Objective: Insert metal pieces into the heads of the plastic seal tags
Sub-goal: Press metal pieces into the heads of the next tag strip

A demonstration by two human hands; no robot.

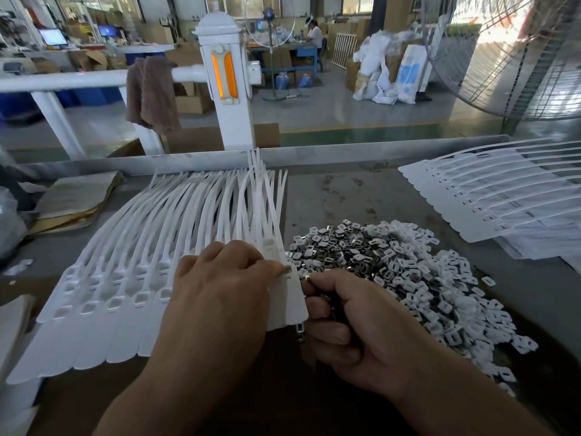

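While the left hand (220, 287) lies knuckles-up across the near end of the fanned row of white plastic seal tags (125, 278), I record the step in hand as seating one insert in the rightmost tag head (290, 297). The fingers are bent down onto the heads. The thumb is hidden, so I cannot tell whether this hand pinches the tag or only presses it flat.

The right hand (345, 322) is curled into a fist just beside that head. Its thumb and forefinger nip a small metal piece (306, 276) at the slot. A second piece shows at the lower edge of the fist, so I judge it holds a small stock of them.

The loose heap of metal pieces (352, 247), mixed with white square plastic bits, lies on the grey table (361, 190) just right of the tags. A second fan of tags (487, 196) lies well apart at the far right.

Recommendations, as judgement only:
- Hold the head flat, so the slot does not twist as the piece enters.
- Offer the piece square to the slot and push it straight in. I would expect a tilted entry to jam or bend it.
- Check that it seats flush before moving to the next head.
- Feed one piece at a time from the fist, so none drops among the straps.

Most heads to the left show open windows. From here I cannot tell whether they are filled.
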